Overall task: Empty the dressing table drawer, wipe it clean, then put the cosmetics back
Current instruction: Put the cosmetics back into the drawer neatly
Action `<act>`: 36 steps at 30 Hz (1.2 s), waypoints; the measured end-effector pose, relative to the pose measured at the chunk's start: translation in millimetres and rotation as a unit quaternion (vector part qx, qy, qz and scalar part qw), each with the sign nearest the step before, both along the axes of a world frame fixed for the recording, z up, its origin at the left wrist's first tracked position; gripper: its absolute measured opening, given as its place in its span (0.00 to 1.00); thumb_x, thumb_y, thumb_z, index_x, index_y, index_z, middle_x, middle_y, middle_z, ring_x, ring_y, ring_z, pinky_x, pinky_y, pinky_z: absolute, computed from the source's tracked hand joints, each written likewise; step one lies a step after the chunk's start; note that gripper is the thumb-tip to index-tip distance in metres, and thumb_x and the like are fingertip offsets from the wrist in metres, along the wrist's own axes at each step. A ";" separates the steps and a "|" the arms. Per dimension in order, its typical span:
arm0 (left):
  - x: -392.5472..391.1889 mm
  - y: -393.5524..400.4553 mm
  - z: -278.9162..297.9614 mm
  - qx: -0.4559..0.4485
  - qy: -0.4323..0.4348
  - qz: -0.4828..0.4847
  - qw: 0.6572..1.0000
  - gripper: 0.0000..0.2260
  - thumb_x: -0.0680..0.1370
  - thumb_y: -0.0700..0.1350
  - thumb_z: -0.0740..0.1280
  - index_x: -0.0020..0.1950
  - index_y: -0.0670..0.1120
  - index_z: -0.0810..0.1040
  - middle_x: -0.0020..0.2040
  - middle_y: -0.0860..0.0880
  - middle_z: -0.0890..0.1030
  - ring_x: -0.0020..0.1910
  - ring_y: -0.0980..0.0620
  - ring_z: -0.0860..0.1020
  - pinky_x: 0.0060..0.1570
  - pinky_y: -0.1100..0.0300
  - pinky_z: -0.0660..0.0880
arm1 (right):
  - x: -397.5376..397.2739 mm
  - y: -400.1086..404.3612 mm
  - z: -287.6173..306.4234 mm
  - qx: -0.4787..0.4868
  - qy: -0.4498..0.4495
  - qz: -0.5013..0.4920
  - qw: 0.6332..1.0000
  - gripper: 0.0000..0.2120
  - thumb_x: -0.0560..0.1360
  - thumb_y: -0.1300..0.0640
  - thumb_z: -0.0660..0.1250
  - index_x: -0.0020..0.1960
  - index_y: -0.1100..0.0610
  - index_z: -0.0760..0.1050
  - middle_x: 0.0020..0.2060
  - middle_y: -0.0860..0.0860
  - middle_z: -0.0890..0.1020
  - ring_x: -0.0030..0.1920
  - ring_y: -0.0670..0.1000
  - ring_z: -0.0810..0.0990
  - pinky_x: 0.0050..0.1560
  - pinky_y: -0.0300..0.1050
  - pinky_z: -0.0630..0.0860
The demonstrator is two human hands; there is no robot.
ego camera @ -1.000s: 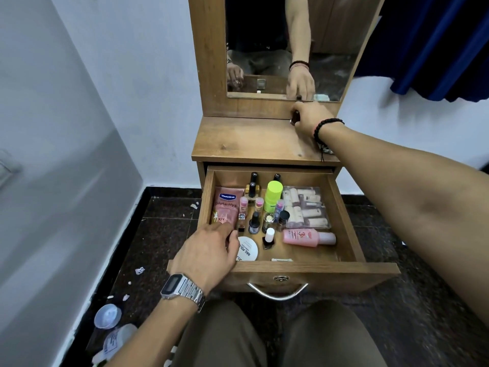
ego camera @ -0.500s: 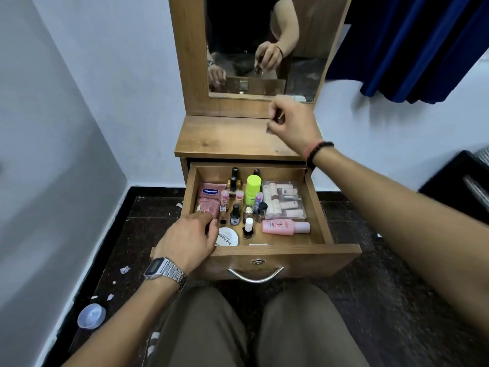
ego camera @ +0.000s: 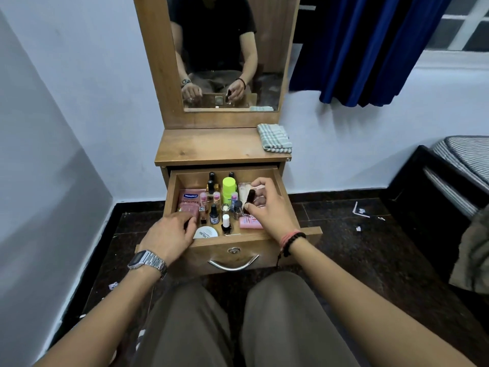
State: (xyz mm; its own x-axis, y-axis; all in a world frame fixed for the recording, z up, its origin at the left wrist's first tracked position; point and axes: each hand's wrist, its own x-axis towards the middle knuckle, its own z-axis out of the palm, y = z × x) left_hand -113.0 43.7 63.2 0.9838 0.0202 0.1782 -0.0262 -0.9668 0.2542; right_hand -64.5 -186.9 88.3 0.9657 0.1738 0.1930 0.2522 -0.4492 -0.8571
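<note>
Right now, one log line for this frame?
phase: restocking | right hand: holds dark bottle over drawer | left hand: on Vaseline pouch

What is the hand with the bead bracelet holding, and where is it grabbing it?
The right hand pinches a small dark bottle by its sides, thumb against fingers, over the open drawer. The left hand seems to hold nothing.

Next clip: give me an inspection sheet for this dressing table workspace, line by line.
Surface: wooden tabletop bare except for a folded checked cloth at its right end.
Job's things: drawer pulled open, still full: green bottle, pink Vaseline pouch, round white tin, small bottles.
Clutter: paper scraps on the dark floor.
Hands: left hand rests on the pouch; right hand pinches a dark bottle.
Cables: nothing seen.
Surroundings: mirror, blue curtain, bed at right.
</note>
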 end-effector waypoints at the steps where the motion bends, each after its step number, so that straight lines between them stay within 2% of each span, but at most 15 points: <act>1: -1.3 -0.6 -0.5 0.000 0.011 0.001 1.000 0.12 0.80 0.54 0.54 0.50 0.51 0.76 0.49 0.49 0.80 0.45 0.48 0.77 0.37 0.57 0.72 | 0.8 0.1 -1.3 0.004 0.009 -0.008 1.000 0.17 0.73 0.64 0.70 0.55 0.49 0.68 0.42 0.45 0.74 0.37 0.42 0.74 0.36 0.25 0.70; 5: -13.6 -4.1 -3.5 0.054 0.033 -0.023 0.998 0.21 0.79 0.60 0.45 0.61 0.54 0.71 0.58 0.54 0.75 0.58 0.51 0.72 0.50 0.54 0.73 | 4.4 2.8 -6.5 -0.002 0.025 -0.016 1.000 0.12 0.74 0.61 0.70 0.53 0.52 0.71 0.39 0.48 0.75 0.35 0.43 0.71 0.35 0.26 0.70; 7: -23.0 -6.4 -0.5 0.067 0.037 -0.031 0.997 0.28 0.74 0.63 0.36 0.60 0.57 0.70 0.58 0.56 0.74 0.59 0.53 0.71 0.51 0.54 0.70 | 5.5 4.3 -9.9 -0.013 0.024 -0.019 0.999 0.10 0.73 0.60 0.71 0.52 0.54 0.73 0.39 0.50 0.77 0.35 0.44 0.72 0.36 0.27 0.71; 10: -32.6 -8.3 2.3 0.070 0.043 -0.034 0.996 0.32 0.71 0.64 0.32 0.61 0.59 0.70 0.60 0.59 0.73 0.61 0.55 0.68 0.53 0.55 0.67 | 8.8 4.7 -14.1 -0.043 0.023 -0.021 0.999 0.08 0.73 0.60 0.71 0.49 0.54 0.74 0.41 0.50 0.79 0.37 0.44 0.76 0.36 0.28 0.72; 12: -34.0 -9.5 2.3 0.068 0.049 -0.035 0.996 0.33 0.71 0.64 0.32 0.61 0.59 0.70 0.61 0.60 0.73 0.62 0.55 0.68 0.54 0.54 0.66 | 11.4 4.9 -15.7 -0.070 0.025 -0.022 0.997 0.07 0.72 0.60 0.72 0.47 0.53 0.75 0.41 0.49 0.80 0.39 0.45 0.77 0.39 0.31 0.73; 16: -31.4 -10.1 0.9 0.076 0.042 -0.034 0.996 0.32 0.72 0.63 0.33 0.61 0.59 0.71 0.60 0.60 0.73 0.62 0.54 0.69 0.55 0.53 0.67 | 14.7 9.5 -18.3 -0.104 0.046 0.003 0.993 0.07 0.71 0.61 0.72 0.46 0.53 0.76 0.40 0.48 0.79 0.39 0.44 0.78 0.37 0.30 0.73; 19: -32.4 -9.7 -0.1 0.078 0.036 -0.036 0.996 0.32 0.73 0.63 0.33 0.61 0.58 0.72 0.60 0.59 0.74 0.62 0.54 0.70 0.54 0.54 0.68 | 15.8 11.7 -20.3 -0.139 0.050 0.023 0.989 0.08 0.70 0.62 0.71 0.44 0.52 0.76 0.38 0.47 0.79 0.41 0.47 0.80 0.46 0.41 0.79; 26: -31.9 -9.3 -0.2 0.076 0.031 -0.039 0.996 0.33 0.73 0.63 0.33 0.60 0.57 0.73 0.60 0.58 0.75 0.61 0.54 0.70 0.53 0.54 0.68 | 17.1 12.5 -20.9 -0.193 0.052 0.051 0.979 0.08 0.71 0.66 0.66 0.42 0.53 0.76 0.40 0.50 0.82 0.38 0.44 0.78 0.46 0.35 0.74; 31: -32.5 -8.6 -0.3 0.079 0.032 -0.040 0.996 0.33 0.72 0.62 0.32 0.61 0.58 0.72 0.60 0.59 0.75 0.61 0.54 0.70 0.53 0.55 0.67 | 15.9 12.2 -21.2 -0.195 0.052 0.055 0.978 0.09 0.71 0.66 0.65 0.41 0.53 0.76 0.38 0.47 0.81 0.38 0.42 0.78 0.48 0.38 0.76; 36: -32.6 -9.3 0.5 0.081 0.031 -0.043 0.995 0.33 0.73 0.62 0.32 0.61 0.58 0.72 0.60 0.59 0.75 0.61 0.54 0.70 0.53 0.55 0.68 | 16.9 12.3 -23.3 -0.183 0.066 0.062 0.979 0.11 0.71 0.66 0.65 0.40 0.50 0.77 0.40 0.50 0.84 0.43 0.47 0.83 0.52 0.44 0.80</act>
State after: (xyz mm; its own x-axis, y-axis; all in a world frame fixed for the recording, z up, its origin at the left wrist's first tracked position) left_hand -145.5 34.4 63.6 0.9898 -0.0886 0.1120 -0.0999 -0.9900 0.0998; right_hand -47.6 -174.7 65.1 0.9454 0.3246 -0.0299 0.2210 -0.7058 -0.6730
